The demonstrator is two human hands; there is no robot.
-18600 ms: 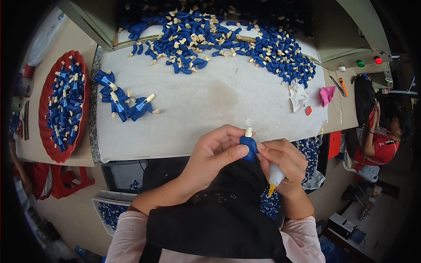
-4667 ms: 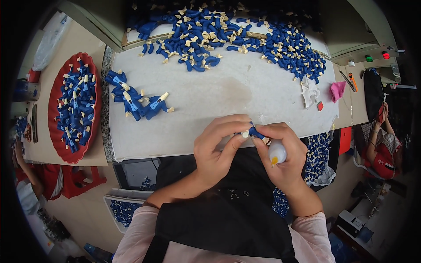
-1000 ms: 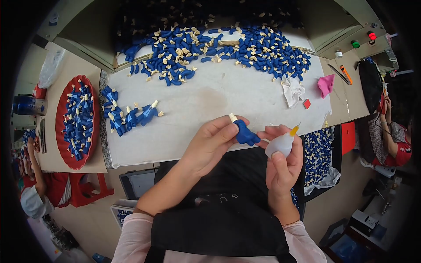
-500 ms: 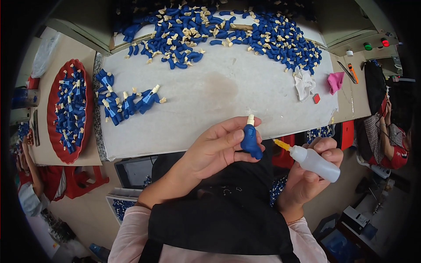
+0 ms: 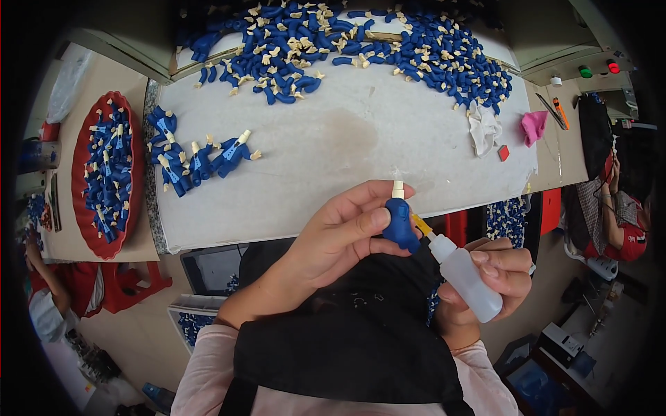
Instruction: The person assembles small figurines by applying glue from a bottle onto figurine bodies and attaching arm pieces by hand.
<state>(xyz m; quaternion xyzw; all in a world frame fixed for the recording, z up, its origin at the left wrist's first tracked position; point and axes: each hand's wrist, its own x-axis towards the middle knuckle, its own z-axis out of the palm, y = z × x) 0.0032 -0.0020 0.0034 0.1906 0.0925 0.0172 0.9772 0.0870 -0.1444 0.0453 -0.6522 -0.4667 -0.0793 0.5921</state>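
Observation:
Between the thumb and fingers of my left hand (image 5: 347, 225) is a blue figurine body (image 5: 400, 225) with a cream neck pointing up. My right hand (image 5: 496, 277) grips a translucent white squeeze bottle (image 5: 468, 281), tilted so its yellow nozzle (image 5: 421, 225) reaches the right side of the body. Whether the tip touches it I cannot tell. On the white table sheet (image 5: 291, 194), to the left, lie several figurine bodies (image 5: 232, 154) with arms fitted. Loose blue arms with cream hands (image 5: 291, 48) are heaped at the far side.
A red scalloped tray (image 5: 82, 197) full of blue figurines stands at the left. Toward the right lie a white cloth (image 5: 483, 132), a pink cloth (image 5: 533, 127), a small red block (image 5: 504, 153) and an orange cutter (image 5: 560, 113). Other people sit at both sides.
The squeeze bottle in my right hand has moved left and tipped more steeply, bringing its nozzle up to the body. My left hand has barely moved.

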